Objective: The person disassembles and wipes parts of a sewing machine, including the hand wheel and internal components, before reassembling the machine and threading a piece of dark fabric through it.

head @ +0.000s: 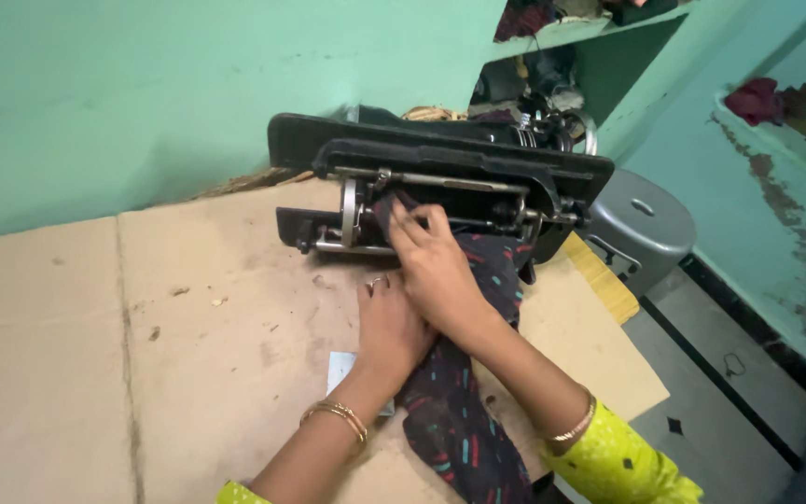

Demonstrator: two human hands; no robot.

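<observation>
Sewing machine: a black sewing machine is lying tipped back on the table, its underside facing the person, so the metal rods and a round wheel beneath it are showing.

Cloth: a dark patterned cloth with small red and teal marks is running from the machine's underside down across the table and off the near edge — its upper end is tucked in against the metal parts.

Right hand: the right hand is lying over the cloth just below the machine, fingers stretched forward and slightly spread, the tips touching the cloth where it meets the mechanism. It is pressing rather than clasping; the fingers are not closing round anything.

Left hand: the left hand is resting flat beside and partly under the right one, palm down, at the left border of the cloth. Its fingers are extended and open; whether any cloth is pinched beneath it I cannot tell.

Wrists: thin gold bangles are sitting on both wrists, and yellow-green sleeves are showing at the bottom of the view.

Table: the table is covered with tan cardboard, scuffed and dotted with small scraps — a pale slip of paper is peeking out under the left wrist.

Surroundings: a grey plastic stool is standing on the floor to the right of the machine, and green walls are closing in behind, with a shelf of clutter above.
</observation>
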